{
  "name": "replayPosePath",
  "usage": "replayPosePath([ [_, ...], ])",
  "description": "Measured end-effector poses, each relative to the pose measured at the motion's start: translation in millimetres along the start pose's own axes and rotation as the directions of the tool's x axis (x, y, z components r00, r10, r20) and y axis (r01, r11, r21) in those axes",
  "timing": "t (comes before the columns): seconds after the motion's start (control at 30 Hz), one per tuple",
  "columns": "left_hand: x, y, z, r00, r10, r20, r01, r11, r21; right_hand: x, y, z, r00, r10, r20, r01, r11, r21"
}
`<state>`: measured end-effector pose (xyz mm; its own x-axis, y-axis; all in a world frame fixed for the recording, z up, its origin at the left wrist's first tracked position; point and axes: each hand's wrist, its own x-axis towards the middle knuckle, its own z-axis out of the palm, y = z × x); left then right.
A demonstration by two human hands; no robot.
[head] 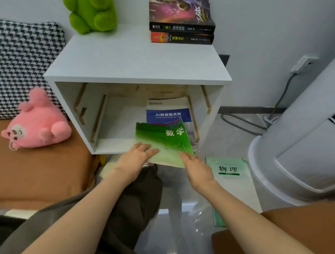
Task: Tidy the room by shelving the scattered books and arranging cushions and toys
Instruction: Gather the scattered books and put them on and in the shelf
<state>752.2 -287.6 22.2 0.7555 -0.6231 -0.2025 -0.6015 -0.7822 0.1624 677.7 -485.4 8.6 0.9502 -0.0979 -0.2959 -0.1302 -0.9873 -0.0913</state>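
While both hands press on the green book, the big stuff sits all around: a tall white appliance (313, 128) fills the right side w/ its round base on the gray floor (172, 240), and a brown seat (29, 171) runs along the left. Next biggest is the white cabinet (140, 62), open at the front, standing btwn the seat and the appliance. A black & white checked cushion (17, 63) leans upright at the wall end of the seat, just left of the cabinet. A green plush toy (90, 4) sits on the cabinet top at the back left corner. A pink plush toy (38, 122) lies on its back on the seat, touching the cushion. Two dark books (182, 26) are stacked flat at the back right of the cabinet top. Inside the cabinet, right side, a white & blue book (168, 112) lies flat. The green book (161, 142) lies on top of it, tilted, its near end sticking out past the cabinet's front edge. A pale green book (229, 173) lies on the floor just right of the hands. The left hand (137, 156) rests flat, fingers spread, on the green book's near left corner. The right hand (197, 168) lies flat on its near right corner, fingers out straight, not curled round it.
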Motion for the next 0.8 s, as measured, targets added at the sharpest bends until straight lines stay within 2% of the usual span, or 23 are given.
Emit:
replayPosePath([
  [0.13, 24.6, -3.8, 7.8, 0.999, -0.010, 0.041, 0.009, 0.999, 0.033, 26.0, 8.6, 7.9, 1.000, 0.012, -0.018, -0.013, 0.997, -0.070],
  [0.23, 42.5, -6.2, 11.4, 0.999, -0.018, 0.046, 0.015, 0.998, 0.060, 40.6, 12.6, 9.7, 0.993, -0.085, -0.076, 0.074, 0.988, -0.138],
  [0.4, 70.6, -18.2, 14.0, 0.998, -0.058, 0.030, 0.057, 0.997, 0.043, 59.1, 15.0, 7.7, 0.986, -0.155, -0.056, 0.142, 0.974, -0.179],
  [0.53, 89.0, -24.1, 23.9, 0.993, -0.099, 0.067, 0.096, 0.994, 0.049, 90.1, 15.3, 12.2, 0.992, -0.111, -0.052, 0.097, 0.971, -0.218],
  [0.7, 117.8, -25.1, 33.0, 0.980, -0.143, 0.141, 0.148, 0.989, -0.026, 126.7, 21.6, 20.5, 0.998, -0.040, -0.056, 0.025, 0.968, -0.248],
  [0.8, 130.0, -33.4, 42.5, 0.964, -0.138, 0.228, 0.158, 0.985, -0.073, 137.2, 21.4, 29.8, 0.999, -0.023, -0.038, 0.012, 0.961, -0.277],
])
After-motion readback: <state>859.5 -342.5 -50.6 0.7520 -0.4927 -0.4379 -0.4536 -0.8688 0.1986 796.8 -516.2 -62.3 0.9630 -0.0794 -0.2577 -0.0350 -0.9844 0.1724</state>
